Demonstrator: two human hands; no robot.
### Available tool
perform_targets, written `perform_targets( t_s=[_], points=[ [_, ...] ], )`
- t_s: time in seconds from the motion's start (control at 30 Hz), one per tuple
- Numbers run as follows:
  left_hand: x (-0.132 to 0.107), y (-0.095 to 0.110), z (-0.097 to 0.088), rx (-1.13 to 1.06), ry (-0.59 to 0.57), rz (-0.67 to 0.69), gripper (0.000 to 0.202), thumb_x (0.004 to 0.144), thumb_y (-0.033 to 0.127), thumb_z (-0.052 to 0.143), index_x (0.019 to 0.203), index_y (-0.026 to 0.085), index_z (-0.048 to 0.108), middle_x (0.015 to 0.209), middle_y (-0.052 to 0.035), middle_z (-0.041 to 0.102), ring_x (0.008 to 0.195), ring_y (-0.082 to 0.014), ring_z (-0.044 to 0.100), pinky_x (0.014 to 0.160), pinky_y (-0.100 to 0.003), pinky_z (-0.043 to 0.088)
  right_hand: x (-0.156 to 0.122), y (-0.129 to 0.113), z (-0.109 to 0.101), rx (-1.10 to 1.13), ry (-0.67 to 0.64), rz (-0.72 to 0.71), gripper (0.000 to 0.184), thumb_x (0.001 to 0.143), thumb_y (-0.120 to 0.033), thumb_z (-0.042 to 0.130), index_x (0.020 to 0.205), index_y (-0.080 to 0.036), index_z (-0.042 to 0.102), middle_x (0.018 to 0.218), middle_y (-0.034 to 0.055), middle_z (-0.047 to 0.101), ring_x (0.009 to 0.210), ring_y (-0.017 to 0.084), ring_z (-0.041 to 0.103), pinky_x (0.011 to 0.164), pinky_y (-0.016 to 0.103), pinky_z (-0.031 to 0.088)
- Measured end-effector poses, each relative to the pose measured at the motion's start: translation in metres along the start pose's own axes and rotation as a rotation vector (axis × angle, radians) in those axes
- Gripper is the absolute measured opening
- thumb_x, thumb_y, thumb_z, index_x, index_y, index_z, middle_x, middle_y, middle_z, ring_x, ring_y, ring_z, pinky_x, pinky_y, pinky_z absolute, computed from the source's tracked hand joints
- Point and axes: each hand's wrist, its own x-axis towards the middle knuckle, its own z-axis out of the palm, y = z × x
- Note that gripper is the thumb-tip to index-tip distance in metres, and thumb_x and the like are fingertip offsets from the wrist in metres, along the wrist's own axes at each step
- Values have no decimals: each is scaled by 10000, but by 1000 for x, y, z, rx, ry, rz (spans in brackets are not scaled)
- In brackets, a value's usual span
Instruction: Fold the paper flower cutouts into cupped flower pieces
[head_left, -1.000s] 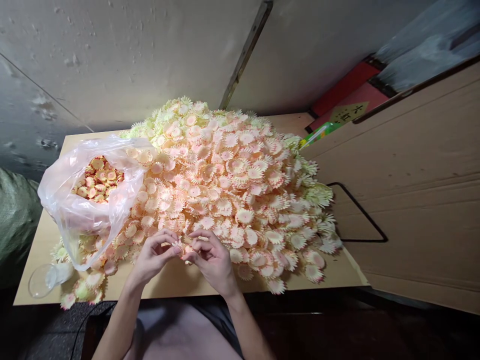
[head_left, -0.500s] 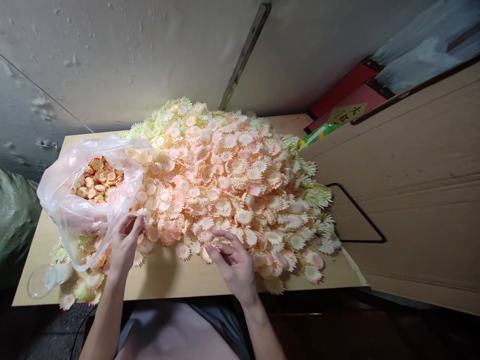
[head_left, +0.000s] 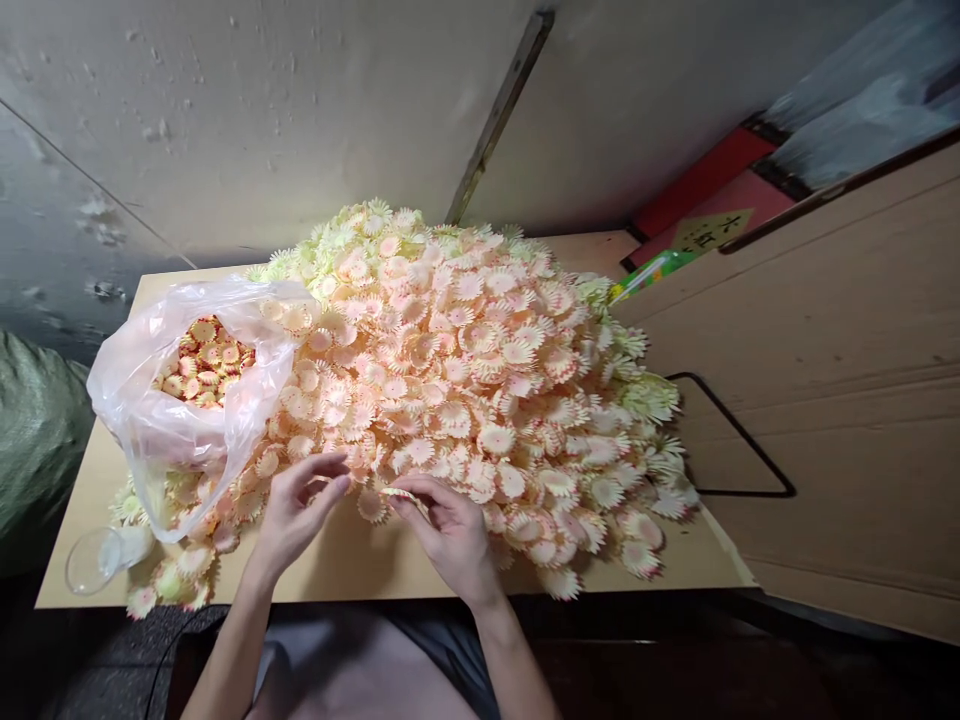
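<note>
A big heap of pale pink and cream paper flowers (head_left: 465,370) covers most of a light wooden table (head_left: 360,560). My right hand (head_left: 450,530) pinches one flower (head_left: 397,493) at the heap's near edge. My left hand (head_left: 296,510) is just left of it, fingers curled and slightly apart, thumb and forefinger reaching toward that same flower with nothing visibly held. A clear plastic bag (head_left: 187,410) at the left holds darker orange-red flower pieces (head_left: 206,365).
A clear plastic cup (head_left: 94,560) lies at the table's near left corner. Large cardboard sheets (head_left: 840,400) lean at the right, with a black wire frame (head_left: 742,450) against them. A grey wall stands behind; a green sack (head_left: 34,440) sits at left.
My left hand came back from the bag's edge toward the middle. My right hand picked a flower from the heap's edge, and the two hands drew close again.
</note>
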Motion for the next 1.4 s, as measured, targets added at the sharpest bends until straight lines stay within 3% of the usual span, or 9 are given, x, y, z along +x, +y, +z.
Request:
perform_targets(
  t_s=[0.17, 0.4, 0.57, 0.73, 0.87, 0.97, 1.17, 1.3, 1.4],
  points=[
    [-7, -5, 12, -22, -127, -20, 274, 853, 381, 709, 1014, 160, 728, 1020, -103, 746, 903, -197, 706, 808, -300, 577, 0, -3, 7, 21, -5, 124, 252, 838, -330, 747, 1066, -229, 707, 1058, 75, 752, 950, 198, 725, 848, 310, 600],
    [-8, -6, 12, -80, -190, -35, 275, 845, 401, 720, 980, 162, 734, 975, -98, 736, 902, -204, 692, 824, -316, 565, 1, -8, 11, 18, 60, 129, 258, 762, -366, 808, 921, -217, 671, 877, 41, 716, 764, 171, 717, 693, 255, 590],
    [-7, -8, 14, -141, -264, -52, 294, 807, 388, 763, 984, 156, 733, 923, -90, 721, 865, -193, 679, 816, -324, 563, 2, -11, 14, 66, 162, 123, 289, 764, -417, 798, 855, -204, 626, 573, -47, 555, 502, 111, 553, 507, 216, 486],
    [-6, -6, 16, -232, -304, -102, 253, 765, 370, 804, 862, 148, 733, 843, -67, 715, 771, -160, 664, 750, -282, 538, 3, -11, 12, 138, 51, 154, 346, 778, -445, 786, 939, -200, 602, 568, -52, 565, 493, 99, 511, 507, 213, 440],
    [-7, -2, 16, -172, -220, -41, 277, 801, 404, 764, 756, 139, 695, 754, -50, 666, 717, -135, 611, 670, -238, 489, 5, -12, 15, 193, 73, 178, 379, 815, -558, 706, 873, -211, 566, 466, -92, 443, 387, 79, 369, 402, 205, 332],
    [-6, -3, 16, -186, -124, -69, 305, 804, 433, 752, 770, 145, 656, 756, -28, 624, 701, -118, 580, 645, -220, 483, 4, -14, 18, 220, 84, 189, 400, 803, -584, 705, 858, -219, 553, 447, -91, 437, 372, 82, 369, 383, 204, 315],
    [3, -16, -2, -406, 180, -112, 310, 797, 449, 754, 848, 192, 588, 799, 21, 599, 691, -102, 642, 722, -238, 558, -4, -9, 10, 236, 94, 199, 404, 821, -604, 676, 811, -230, 524, 479, -84, 453, 343, 67, 349, 348, 196, 287],
    [3, -15, -12, -342, 106, -142, 264, 800, 391, 764, 773, 164, 632, 1014, -54, 691, 869, -156, 683, 816, -285, 566, 10, -9, 2, 105, 27, 170, 342, 885, -543, 634, 844, -208, 582, 501, -70, 463, 392, 77, 404, 383, 196, 319],
    [0, -10, -8, -327, 70, -115, 276, 804, 351, 765, 679, 151, 622, 1174, -108, 710, 1044, -201, 664, 826, -261, 535, 31, -16, 0, -42, 97, 59, 306, 940, -504, 570, 944, -205, 633, 617, -9, 604, 502, 120, 550, 473, 226, 444]
  ],
)
